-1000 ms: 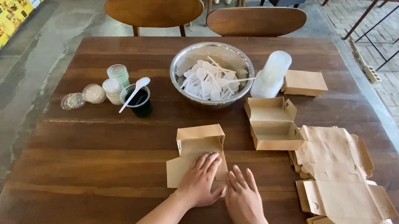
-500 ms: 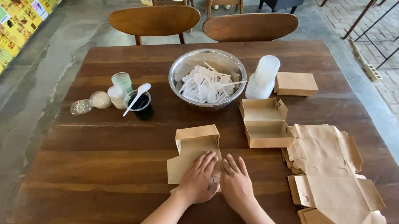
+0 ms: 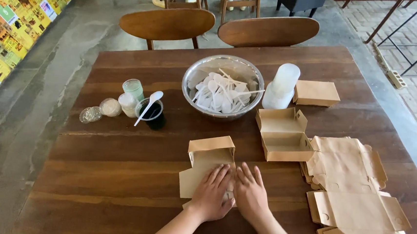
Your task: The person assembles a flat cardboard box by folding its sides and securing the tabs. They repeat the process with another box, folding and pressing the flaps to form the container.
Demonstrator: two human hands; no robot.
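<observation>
A partly folded brown cardboard box (image 3: 208,161) lies near the front middle of the wooden table (image 3: 116,174), its back flap standing up. My left hand (image 3: 211,193) rests flat on its lower panel, fingers spread. My right hand (image 3: 250,193) lies flat beside it, touching the box's right edge and the tabletop. Neither hand grips anything. An assembled open box (image 3: 283,135) stands just right of them.
A stack of flat box blanks (image 3: 354,195) lies at the right front. A metal bowl of white plastic spoons (image 3: 223,86), a white cup stack (image 3: 281,87), a closed box (image 3: 316,93) and small sauce cups (image 3: 136,104) sit farther back. Two chairs (image 3: 215,27) stand behind.
The view has shifted closer and slightly lower. Both hands have drawn together over the box's lower panel, the right hand moving left toward the left one.
</observation>
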